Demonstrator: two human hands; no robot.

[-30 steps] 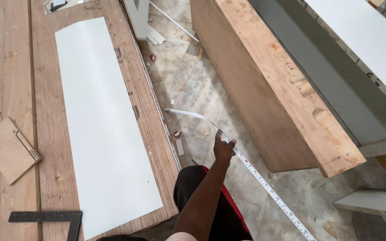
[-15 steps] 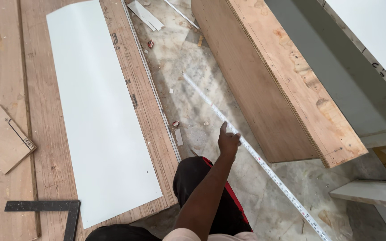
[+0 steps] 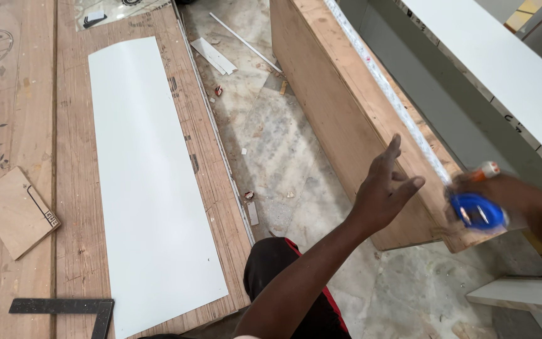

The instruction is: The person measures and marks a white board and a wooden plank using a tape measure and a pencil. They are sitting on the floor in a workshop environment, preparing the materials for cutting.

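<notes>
Blue round tape measure case (image 3: 477, 212) sits gripped in the person's blurred right hand (image 3: 503, 191), beside the near end of the long plywood board (image 3: 346, 94), its white blade (image 3: 384, 81) running up along that board. The left hand (image 3: 384, 188) hangs open, fingers spread, touching nothing, above the stone floor (image 3: 271, 138)

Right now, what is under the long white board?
The white board lies on brown plywood sheets, whose printed faces show around its edges. Whatever is directly beneath the board is covered, so it cannot be seen.
</notes>
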